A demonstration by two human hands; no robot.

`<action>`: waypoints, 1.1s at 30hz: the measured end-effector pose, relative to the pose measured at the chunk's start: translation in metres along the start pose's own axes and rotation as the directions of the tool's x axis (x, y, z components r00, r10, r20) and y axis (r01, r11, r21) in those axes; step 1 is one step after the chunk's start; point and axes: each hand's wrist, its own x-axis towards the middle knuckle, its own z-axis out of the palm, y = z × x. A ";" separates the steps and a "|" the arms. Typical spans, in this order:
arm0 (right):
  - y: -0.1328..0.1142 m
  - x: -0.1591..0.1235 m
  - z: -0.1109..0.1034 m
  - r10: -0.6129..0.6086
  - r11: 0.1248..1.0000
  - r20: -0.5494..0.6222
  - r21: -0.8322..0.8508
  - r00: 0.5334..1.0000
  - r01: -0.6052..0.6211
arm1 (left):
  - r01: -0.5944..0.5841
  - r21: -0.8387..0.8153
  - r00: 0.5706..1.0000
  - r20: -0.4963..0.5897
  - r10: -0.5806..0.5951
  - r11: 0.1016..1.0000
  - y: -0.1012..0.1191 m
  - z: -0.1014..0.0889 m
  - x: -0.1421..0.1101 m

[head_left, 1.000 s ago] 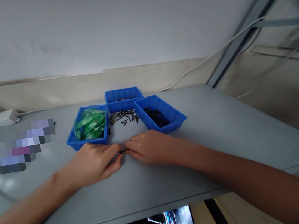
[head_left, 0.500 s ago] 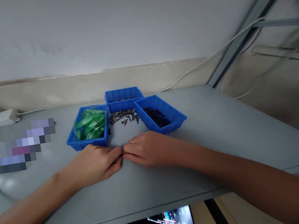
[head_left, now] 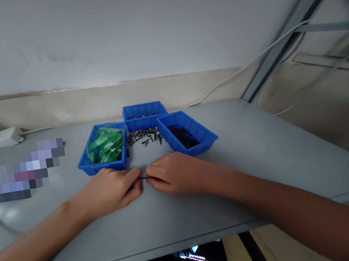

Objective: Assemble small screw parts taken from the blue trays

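Note:
Between the fingertips of both hands runs a thin black rod-like piece (head_left: pixel 143 178), too small to name more exactly. My left hand (head_left: pixel 114 190) pinches one end, thumb against forefinger. Its other end is pinched by my right hand (head_left: pixel 174 172), which wears a ring. A narrow gap separates the hands, low over the table. Just beyond the left hand is a blue bin (head_left: pixel 85 166) with green plastic packets (head_left: pixel 107 143). Small black parts (head_left: pixel 182 136) fill a second blue bin (head_left: pixel 204 145) beyond the right hand. Loose screws (head_left: pixel 143 134) lie between the bins.
A third blue bin (head_left: pixel 144 108) with small metal pieces stands behind the screws. White power strips (head_left: pixel 0 138) and a pixelated object (head_left: pixel 28 171) are on the left of the grey table (head_left: pixel 264 151). Below the front edge glows a screen (head_left: pixel 198 259).
My hands have moved slightly apart, and the thin black piece now shows between the fingertips. The picture on the screen below has changed. The bins have stayed in place.

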 end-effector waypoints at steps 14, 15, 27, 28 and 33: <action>0.006 0.001 0.011 -0.049 0.989 -0.001 -0.141 0.999 0.048 | -0.054 -0.078 0.992 -0.118 0.045 0.995 -0.001 0.000 -0.004; 0.006 0.001 0.011 -0.045 0.989 0.004 -0.140 0.999 0.045 | -0.067 -0.086 0.992 -0.110 0.057 0.994 -0.001 0.000 -0.004; 0.001 0.000 -0.001 0.051 0.999 0.003 0.014 0.999 -0.051 | -0.057 -0.054 0.991 -0.126 0.050 0.997 -0.001 -0.001 -0.004; 0.001 0.000 -0.001 0.053 0.998 0.000 0.017 0.999 -0.053 | -0.065 -0.044 0.989 -0.132 0.059 0.997 -0.001 -0.001 -0.003; 0.000 0.002 0.000 0.070 0.998 -0.010 -0.004 0.997 -0.070 | -0.079 -0.005 0.987 -0.143 0.077 0.997 -0.002 0.000 -0.002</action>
